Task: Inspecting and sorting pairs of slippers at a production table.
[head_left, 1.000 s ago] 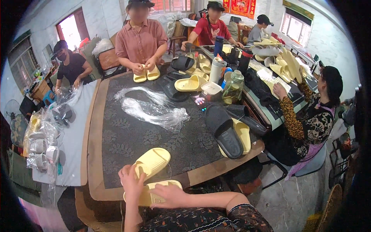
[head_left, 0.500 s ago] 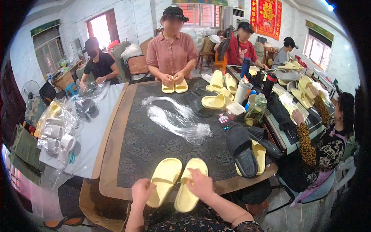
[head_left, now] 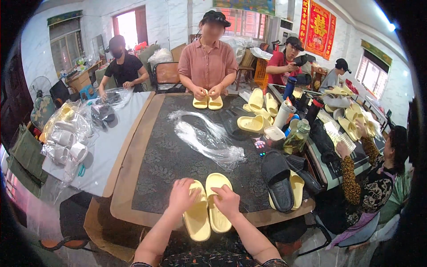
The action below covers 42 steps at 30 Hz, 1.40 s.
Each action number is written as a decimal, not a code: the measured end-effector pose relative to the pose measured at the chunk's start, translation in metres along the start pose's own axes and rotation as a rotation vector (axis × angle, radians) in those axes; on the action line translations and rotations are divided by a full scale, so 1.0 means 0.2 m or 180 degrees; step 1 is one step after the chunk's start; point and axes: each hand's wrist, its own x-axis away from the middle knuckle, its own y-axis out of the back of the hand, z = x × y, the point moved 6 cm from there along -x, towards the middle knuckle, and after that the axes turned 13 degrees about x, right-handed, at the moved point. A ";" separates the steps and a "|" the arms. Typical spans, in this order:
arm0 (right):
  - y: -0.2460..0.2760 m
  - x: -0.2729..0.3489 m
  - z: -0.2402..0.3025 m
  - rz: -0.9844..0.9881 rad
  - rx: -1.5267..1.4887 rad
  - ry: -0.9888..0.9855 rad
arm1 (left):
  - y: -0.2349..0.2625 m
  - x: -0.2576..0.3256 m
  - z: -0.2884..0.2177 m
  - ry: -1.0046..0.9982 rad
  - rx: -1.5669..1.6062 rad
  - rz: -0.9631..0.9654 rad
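- Yellow foam slippers, pair (head_left: 207, 205): two, lying side by side, soles down, toes at 12 o'clock, at the near edge of the dark patterned table (head_left: 169, 155). A second ago one lay alone further out on the table while the other was under the hands at the edge; half a second ago they were already brought together. They now sit square and flush, so the pairing looks done or close to it.
- Left hand (head_left: 181, 196): fingers curled, pressing on the strap of the left slipper; it grips the upper rather than lifting it.
- Right hand (head_left: 227, 201): fingers bent, resting on the strap of the right slipper; whether it pinches or only presses I cannot tell.
- Clear plastic bags (head_left: 209, 140): one loose heap, at 12 o'clock from the pair, well apart.
- Black slipper (head_left: 276, 180): one in plain sight at 3 o'clock, overlapping one more yellow slipper (head_left: 297, 189).
- Co-worker in pink shirt (head_left: 207, 66): one, at 12 o'clock across the table, holding another yellow pair (head_left: 207, 103).
- Other people: four more seated around the room.
- Bottles and cups (head_left: 296, 135): a cluster at 2 o'clock; count unclear.
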 end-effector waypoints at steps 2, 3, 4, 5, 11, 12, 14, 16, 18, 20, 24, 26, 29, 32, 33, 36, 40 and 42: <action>-0.04 -0.02 0.03 -0.0033 -0.0030 0.0024 | -0.11 -0.07 0.07 -0.0159 -0.0039 0.0016; -0.05 -0.02 0.03 -0.0029 -0.0014 -0.0023 | -0.20 -0.11 0.13 0.0140 -0.0346 0.0372; -0.06 -0.02 0.03 -0.0024 0.0000 -0.0069 | -0.27 -0.12 0.19 0.0444 -0.0652 0.0726; -0.06 -0.01 0.02 0.0090 -0.0008 -0.0165 | -0.29 -0.15 0.15 0.0367 -0.0933 0.0858; -0.01 0.03 0.03 0.0019 -0.0058 -0.0260 | -0.32 -0.13 0.25 0.0460 -0.0012 0.0504; 0.00 0.04 0.02 0.0041 -0.0056 -0.0339 | -0.33 -0.12 0.25 0.0545 0.0083 0.0582; 0.03 0.06 0.02 0.0062 -0.0028 -0.0348 | -0.31 -0.13 0.20 0.0551 0.0268 0.0468; 0.06 0.09 0.04 0.0207 0.0007 -0.0340 | -0.28 -0.13 0.18 0.0794 0.0899 0.0254; 0.10 0.12 0.06 0.0339 0.0016 -0.0362 | -0.30 -0.13 0.25 0.0849 0.1143 0.0189; 0.12 0.13 0.09 0.0745 -0.0219 -0.0188 | -0.30 -0.12 0.29 0.0810 0.1615 0.0029; 0.14 -0.07 0.04 0.0766 -0.0318 -0.0420 | -0.27 -0.14 0.31 0.0951 0.2309 -0.0323; 0.06 -0.18 0.00 0.0501 -0.0343 -0.0499 | -0.26 -0.15 0.31 0.0899 0.2427 -0.0414; -0.12 -0.24 -0.09 0.0433 -0.0318 -0.0486 | -0.25 -0.15 0.30 0.0907 0.2634 -0.0541; -0.27 -0.25 -0.10 0.1052 -0.0489 -0.0415 | -0.25 -0.11 0.34 0.0968 0.2637 -0.0733; -0.31 -0.23 -0.11 0.1426 -0.0903 -0.0768 | -0.24 -0.09 0.35 0.1028 0.2595 -0.0809; -0.43 -0.15 -0.20 0.1738 -0.1941 -0.1223 | -0.25 -0.08 0.37 0.1182 0.2779 -0.0931; -0.46 -0.17 -0.26 0.1182 -0.2648 -0.1281 | -0.27 -0.10 0.39 0.1113 0.2508 -0.0749; -0.45 -0.21 -0.26 0.0977 -0.2737 -0.1399 | -0.29 -0.11 0.44 0.1285 0.2324 -0.0400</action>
